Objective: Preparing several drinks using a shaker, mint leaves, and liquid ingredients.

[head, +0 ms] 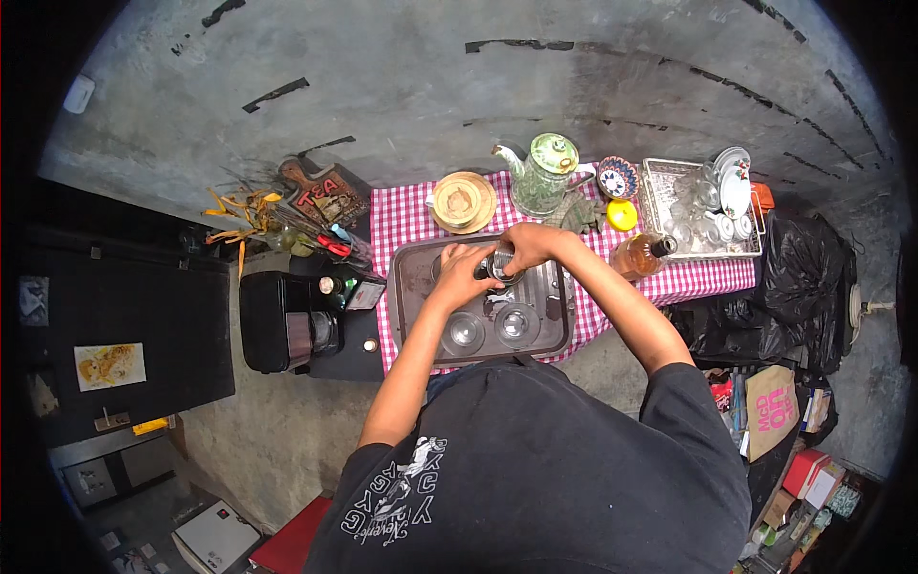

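Over the brown serving tray [411, 343], both hands meet at a clear drinking glass [505, 260]. My right hand [536, 245] grips its far and right side, with the fingers curled down over it. My left hand [461, 274] holds the same glass from the left, thumb on the near side. The fingers partly hide the glass and a dark gap beside it. Two clear glass saucers [463, 333] [516, 325] lie side by side on the near part of the tray. Wet spots show on the tray surface near the glass.
Behind the tray stand a woven-topped cup [459, 202] and a green enamel teapot [551, 179]. To the right are a yellow lid [622, 215], an amber bottle [638, 256] and a wire dish rack [649, 208] with glassware. A black coffee machine [269, 323] stands left.
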Demonstrator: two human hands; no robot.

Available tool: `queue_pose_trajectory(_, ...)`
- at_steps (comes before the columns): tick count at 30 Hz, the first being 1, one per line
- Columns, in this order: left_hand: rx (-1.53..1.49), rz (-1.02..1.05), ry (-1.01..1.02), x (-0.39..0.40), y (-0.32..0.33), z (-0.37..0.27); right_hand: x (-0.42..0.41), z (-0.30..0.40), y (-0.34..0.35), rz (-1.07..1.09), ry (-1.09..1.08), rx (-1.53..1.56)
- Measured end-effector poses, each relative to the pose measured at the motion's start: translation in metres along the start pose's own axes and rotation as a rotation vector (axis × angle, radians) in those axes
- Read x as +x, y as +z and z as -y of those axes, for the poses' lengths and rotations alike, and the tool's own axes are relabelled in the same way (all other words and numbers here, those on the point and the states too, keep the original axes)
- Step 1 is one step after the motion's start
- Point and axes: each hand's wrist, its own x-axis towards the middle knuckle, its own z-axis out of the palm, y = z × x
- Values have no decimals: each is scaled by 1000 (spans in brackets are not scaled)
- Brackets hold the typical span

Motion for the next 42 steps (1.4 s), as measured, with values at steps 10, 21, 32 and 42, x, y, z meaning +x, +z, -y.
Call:
queue_pose_trajectory(10, 8, 6, -5, 0, 0, 0, 8, 6, -1, 85, 29, -61)
queue_pose_trajectory(21, 19, 4, -1, -1, 3, 4, 13, 14, 6, 85, 48, -198)
queue_pose_trajectory(32, 23, 6, 15, 2, 4, 3, 5, 5, 15, -43, 19, -190)
queue_pose_trajectory(42, 35, -32, 38, -1, 1, 4, -17, -9, 25, -432, -80, 10)
